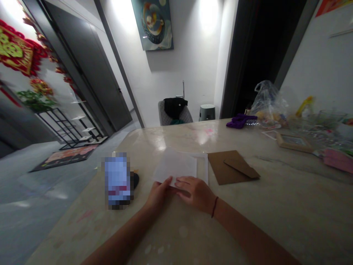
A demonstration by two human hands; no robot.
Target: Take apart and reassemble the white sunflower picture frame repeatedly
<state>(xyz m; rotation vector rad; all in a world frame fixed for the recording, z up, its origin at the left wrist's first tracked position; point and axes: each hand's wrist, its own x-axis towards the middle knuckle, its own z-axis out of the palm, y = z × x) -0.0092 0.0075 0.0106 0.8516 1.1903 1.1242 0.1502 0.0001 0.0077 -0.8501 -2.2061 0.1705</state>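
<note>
A thin, translucent white sheet of paper is on the table in front of me, tilted slightly at its near edge. My left hand grips that near edge, thumb on top and the other fingers mostly hidden. Fingers apart and loosely curved, my right hand touches the same edge just to the right; its thumb is separate from the fingers. Beneath the sheet, another white sheet or frame-like piece shows along the right and far sides. A brown kraft envelope, its flap partly raised, lies to the right.
On the left stands a blurred-out phone-like screen with a dark base. A purple cloth, clear plastic bag, wooden frame and pink item lie at right. Beyond the marble-patterned table stands a chair.
</note>
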